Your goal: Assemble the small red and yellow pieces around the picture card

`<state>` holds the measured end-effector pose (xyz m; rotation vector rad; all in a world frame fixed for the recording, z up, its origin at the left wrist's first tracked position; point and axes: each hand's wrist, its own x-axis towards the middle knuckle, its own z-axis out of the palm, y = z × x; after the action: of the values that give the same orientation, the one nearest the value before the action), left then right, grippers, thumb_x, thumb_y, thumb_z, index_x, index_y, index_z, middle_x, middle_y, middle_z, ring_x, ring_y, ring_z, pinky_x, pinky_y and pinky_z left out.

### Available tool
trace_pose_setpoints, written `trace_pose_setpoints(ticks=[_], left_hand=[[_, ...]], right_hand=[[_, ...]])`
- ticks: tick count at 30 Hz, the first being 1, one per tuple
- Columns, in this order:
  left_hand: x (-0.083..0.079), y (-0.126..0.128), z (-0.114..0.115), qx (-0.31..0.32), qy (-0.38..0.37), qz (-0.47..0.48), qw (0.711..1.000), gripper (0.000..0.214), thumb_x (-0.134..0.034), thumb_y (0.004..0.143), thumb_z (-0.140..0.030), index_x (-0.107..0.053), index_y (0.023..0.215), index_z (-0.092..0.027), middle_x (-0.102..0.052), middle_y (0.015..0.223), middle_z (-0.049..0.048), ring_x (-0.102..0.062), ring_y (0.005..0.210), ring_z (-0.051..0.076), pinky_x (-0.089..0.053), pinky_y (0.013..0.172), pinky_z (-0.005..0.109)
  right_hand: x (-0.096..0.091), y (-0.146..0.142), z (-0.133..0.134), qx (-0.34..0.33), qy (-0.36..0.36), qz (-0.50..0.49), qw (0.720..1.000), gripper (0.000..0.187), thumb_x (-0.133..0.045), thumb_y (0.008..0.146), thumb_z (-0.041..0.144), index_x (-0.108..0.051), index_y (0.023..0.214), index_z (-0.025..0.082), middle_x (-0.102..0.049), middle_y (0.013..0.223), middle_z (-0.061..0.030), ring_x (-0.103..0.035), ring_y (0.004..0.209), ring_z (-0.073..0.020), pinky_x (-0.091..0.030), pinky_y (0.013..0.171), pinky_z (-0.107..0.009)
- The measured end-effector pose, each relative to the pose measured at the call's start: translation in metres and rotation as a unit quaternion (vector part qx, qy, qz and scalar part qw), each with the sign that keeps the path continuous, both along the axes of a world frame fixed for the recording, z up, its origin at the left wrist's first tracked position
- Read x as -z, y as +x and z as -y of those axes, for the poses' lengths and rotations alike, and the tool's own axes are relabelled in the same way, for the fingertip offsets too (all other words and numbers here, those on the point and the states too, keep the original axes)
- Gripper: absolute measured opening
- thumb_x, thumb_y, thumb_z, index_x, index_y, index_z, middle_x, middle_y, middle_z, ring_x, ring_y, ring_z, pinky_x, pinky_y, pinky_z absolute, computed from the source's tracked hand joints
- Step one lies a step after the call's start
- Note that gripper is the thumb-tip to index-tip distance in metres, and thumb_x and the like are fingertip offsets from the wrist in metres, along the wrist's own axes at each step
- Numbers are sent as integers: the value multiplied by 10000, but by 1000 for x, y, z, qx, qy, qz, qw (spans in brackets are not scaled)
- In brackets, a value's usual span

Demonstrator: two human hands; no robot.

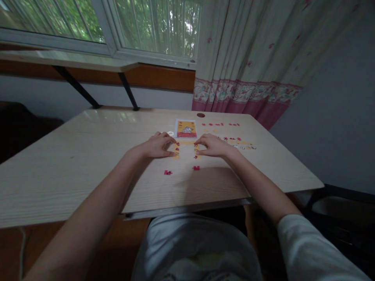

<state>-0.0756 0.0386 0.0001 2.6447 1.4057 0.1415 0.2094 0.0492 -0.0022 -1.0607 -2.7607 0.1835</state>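
Note:
Both my hands rest on a light wooden table (88, 156) over a partly joined jigsaw frame. My left hand (158, 145) has its fingers curled and pressed on the frame's yellow-and-red left strip (176, 150). My right hand (212, 145) is curled the same way on the right strip (196, 151). A yellow top strip (186, 143) links the two. Just behind lies a small picture card (185, 128) with an orange image. Two loose red pieces (168, 172) (196, 168) lie nearer me.
Several red pieces sit in rows at the back right (221, 124), with more joined yellow pieces (243, 144) right of my hand. A cable hole (200, 115) marks the far edge. Window, shelf brackets and a curtain (249, 70) stand behind. The table's front edge is close to my lap.

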Motion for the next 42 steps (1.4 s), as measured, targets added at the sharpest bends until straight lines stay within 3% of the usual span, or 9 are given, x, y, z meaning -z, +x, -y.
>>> trace_pose_setpoints(ticks=[8,19,22,27,32,37,42], left_hand=[[6,-3,-3,-13,6,13,1000,658,-500,753,-650,-581,1240,-214,-552,1167,142,-461,1081,324,-352,928,455],[6,-2,-3,-8,18,13,1000,626,-514,759,-613,-590,1231,-209,-560,1169,139,-470,1085,316,-349,939,451],[4,-2,-2,-13,14,12,1000,643,-493,763,-627,-583,1239,-205,-559,1173,141,-470,1079,319,-358,932,455],[3,-3,-2,-31,34,-5,999,596,-456,790,-602,-589,1227,-219,-558,1171,130,-471,1071,312,-361,933,450],[3,-5,-3,-53,48,-16,997,539,-444,810,-554,-607,1202,-221,-556,1153,128,-477,1052,308,-370,916,433],[4,-8,-5,-47,59,-6,997,512,-436,820,-526,-615,1190,-222,-562,1143,129,-482,1042,306,-372,906,437],[1,-7,-4,-45,63,-8,997,487,-441,825,-505,-618,1181,-223,-561,1129,121,-485,1031,287,-376,904,421]], right_hand=[[5,2,-4,15,-2,-16,1000,525,-568,836,521,-621,1215,161,-610,1086,-123,-544,1020,-238,-385,903,-329],[6,3,-6,8,3,-40,999,487,-565,843,501,-635,1183,159,-619,1060,-124,-555,995,-231,-401,881,-333],[4,10,-12,47,15,-62,997,385,-574,848,425,-664,1089,140,-633,1026,-116,-566,948,-207,-410,854,-311],[-4,28,-33,172,38,-93,980,194,-567,822,250,-679,921,127,-669,939,-116,-582,866,-192,-416,792,-289],[-3,33,-67,268,13,-64,961,177,-528,815,188,-681,877,125,-696,881,-113,-604,796,-182,-412,712,-255],[0,22,-92,277,-31,-11,960,174,-596,807,255,-685,911,148,-701,935,-100,-610,832,-175,-413,730,-244],[-4,12,-98,273,-87,0,958,166,-647,769,243,-683,891,136,-693,927,-101,-599,795,-161,-407,698,-235]])
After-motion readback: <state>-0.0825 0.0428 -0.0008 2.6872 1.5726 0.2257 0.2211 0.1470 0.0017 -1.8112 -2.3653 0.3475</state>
